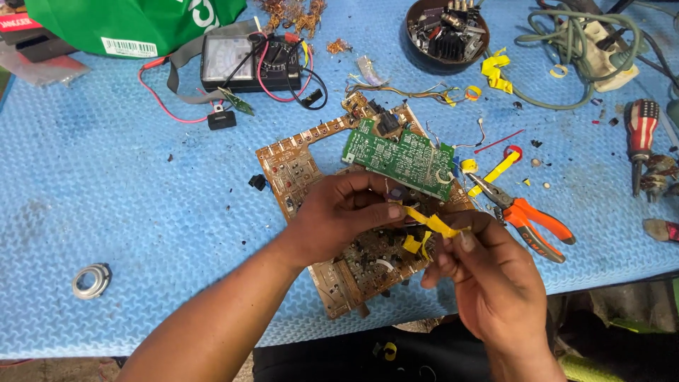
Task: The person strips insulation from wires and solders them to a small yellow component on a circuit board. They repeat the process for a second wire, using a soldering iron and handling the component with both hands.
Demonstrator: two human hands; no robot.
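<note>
A brown circuit board (297,166) lies on the blue mat, with a smaller green circuit board (399,157) resting on its upper part. My left hand (339,216) pinches a small part at the lower edge of the green board, over the brown board. My right hand (481,272) holds one end of a strip of yellow tape (433,223) that stretches back to my left fingers. More yellow tape (414,245) clings to the brown board just below.
Orange-handled pliers (527,216) lie right of the boards. An analog meter (251,64) with red and black leads sits at the back, beside a green bag (134,21). A dark bowl of parts (445,32), a screwdriver (642,134), cables and a metal ring (92,280) lie around.
</note>
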